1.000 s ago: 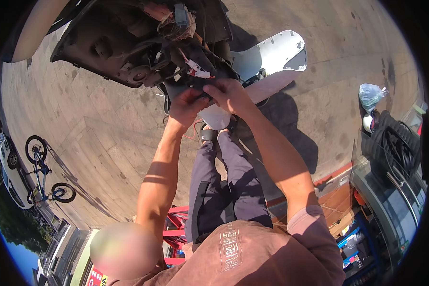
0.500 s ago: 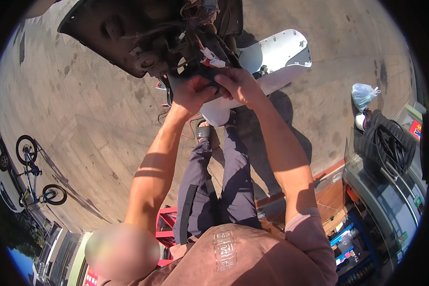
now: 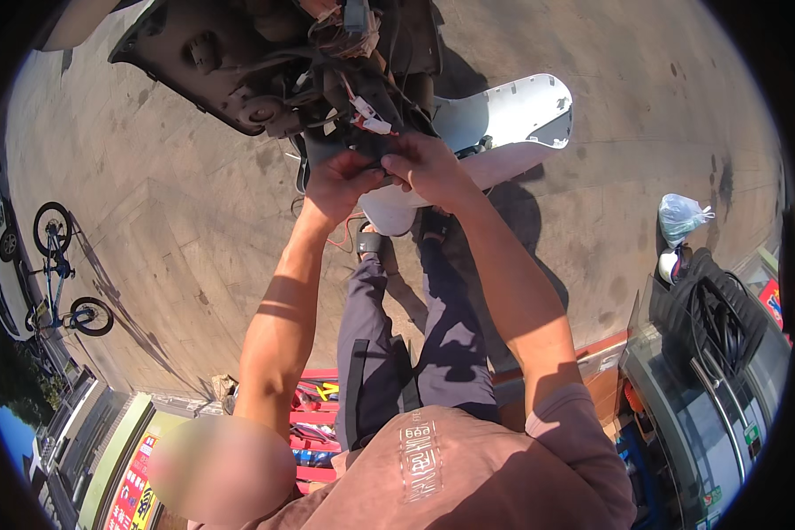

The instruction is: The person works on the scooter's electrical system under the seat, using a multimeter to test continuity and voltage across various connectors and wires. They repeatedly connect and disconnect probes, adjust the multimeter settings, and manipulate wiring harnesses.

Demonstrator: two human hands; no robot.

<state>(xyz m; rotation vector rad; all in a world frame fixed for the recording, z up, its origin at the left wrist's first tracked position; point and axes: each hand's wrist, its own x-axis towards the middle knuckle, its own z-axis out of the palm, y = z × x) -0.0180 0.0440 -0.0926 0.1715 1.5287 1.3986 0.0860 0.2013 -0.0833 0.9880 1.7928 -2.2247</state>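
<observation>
My left hand (image 3: 337,187) and my right hand (image 3: 426,168) meet, fingertips nearly touching, under the exposed wiring of a vehicle's dark front section. Both are closed in a pinch. Whatever lies between the fingers is too small and shaded to make out. Just above them hang white connectors (image 3: 371,119) with red wires. Dark cables (image 3: 322,75) run up from there, beside a black plastic panel (image 3: 172,66) seen from its inner side. Beyond my right hand is a curved white body panel (image 3: 512,106), partly hidden by the hand and forearm.
Below me stands a red rack (image 3: 314,420) with tools. A bicycle (image 3: 62,269) and a white car (image 3: 7,265) are at the left. To the right are a tied plastic bag (image 3: 682,219) and black hoses or cables (image 3: 711,309) beside a glass front.
The whole view has shifted, bringing more of the red rack and its tools into sight. Both hands stay close together by the wiring, still pinched.
</observation>
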